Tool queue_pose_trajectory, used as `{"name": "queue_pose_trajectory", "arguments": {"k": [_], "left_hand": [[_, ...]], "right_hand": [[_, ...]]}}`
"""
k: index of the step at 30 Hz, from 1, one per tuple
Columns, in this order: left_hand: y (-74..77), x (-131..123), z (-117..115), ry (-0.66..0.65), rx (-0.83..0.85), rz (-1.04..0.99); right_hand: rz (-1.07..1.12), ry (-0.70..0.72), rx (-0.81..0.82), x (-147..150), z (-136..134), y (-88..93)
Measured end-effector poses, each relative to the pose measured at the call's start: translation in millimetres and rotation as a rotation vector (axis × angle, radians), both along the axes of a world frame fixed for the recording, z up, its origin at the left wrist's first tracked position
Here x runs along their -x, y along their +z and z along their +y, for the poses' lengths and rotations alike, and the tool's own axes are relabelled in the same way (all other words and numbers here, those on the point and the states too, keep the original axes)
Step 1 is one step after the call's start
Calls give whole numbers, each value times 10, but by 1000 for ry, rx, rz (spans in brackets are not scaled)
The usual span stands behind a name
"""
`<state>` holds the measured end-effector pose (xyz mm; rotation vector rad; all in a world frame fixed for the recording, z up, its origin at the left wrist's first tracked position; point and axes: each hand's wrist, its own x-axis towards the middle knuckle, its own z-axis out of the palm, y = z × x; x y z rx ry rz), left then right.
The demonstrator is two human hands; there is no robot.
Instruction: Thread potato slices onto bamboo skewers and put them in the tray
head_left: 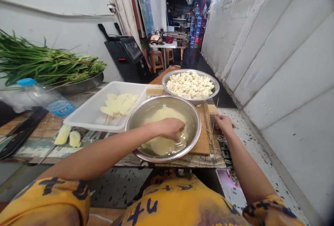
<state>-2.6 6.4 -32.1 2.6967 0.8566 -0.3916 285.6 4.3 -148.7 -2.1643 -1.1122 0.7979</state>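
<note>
- The left hand (172, 128) reaches into a metal basin (167, 159), its fingers curled and partly below the cloudy water; from where I stand, I cannot tell how far they are spread or whether they grip anything.
- The right hand (224, 123) is off the basin's right side, its fingers nearly closed, with what appears to be one thin stick (217, 107) pinched upright at the tips.
- Pale yellow slices (156, 146) lie in the water beneath the left hand; they look light, wet and likely slippery, thin enough to snap if bent, so a soft grip across both flat faces should suit.
- The stick looks light and stiff, best taken by its shaft, clear of the ends.
- More sticks (208, 125) lie beside the basin, along the edge of a wooden board (200, 146).
- Left of the basin, a white tray (86, 113) carries slices with stick ends showing.
- Beyond, a bowl (217, 88) brims with cauliflower florets (190, 85).
- At the desk's (219, 156) far left: a capped bottle (61, 107) and heaped greens (52, 62).
</note>
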Motion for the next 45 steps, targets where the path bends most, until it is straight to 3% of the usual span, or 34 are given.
{"name": "queue_pose_trajectory", "arguments": {"k": [8, 12, 17, 20, 23, 25, 30, 34, 39, 45], "left_hand": [[-4, 13, -76, 3, 24, -20], [65, 47, -29, 32, 60, -30], [115, 145, 147, 153, 49, -224], [104, 191, 236, 278, 38, -399], [89, 209, 300, 388, 129, -595], [80, 212, 348, 524, 280, -730], [93, 211, 439, 894, 683, -1073], [142, 178, 382, 889, 818, -1172], [182, 140, 280, 837, 763, -1288], [197, 131, 260, 790, 717, -1284]], "right_hand": [[181, -138, -361, 74, -34, 109], [248, -135, -519, 129, -134, 306], [342, -20, -633, 375, -463, 636], [396, 88, -612, 596, -817, 824], [413, 296, -490, 785, -1177, 935], [280, 432, -420, 870, -1349, 961], [-27, 510, -434, 975, -1467, 957], [-83, 503, -449, 1025, -1405, 957], [-101, 482, -454, 1065, -1365, 966], [-67, 471, -449, 1077, -1369, 1003]]}}
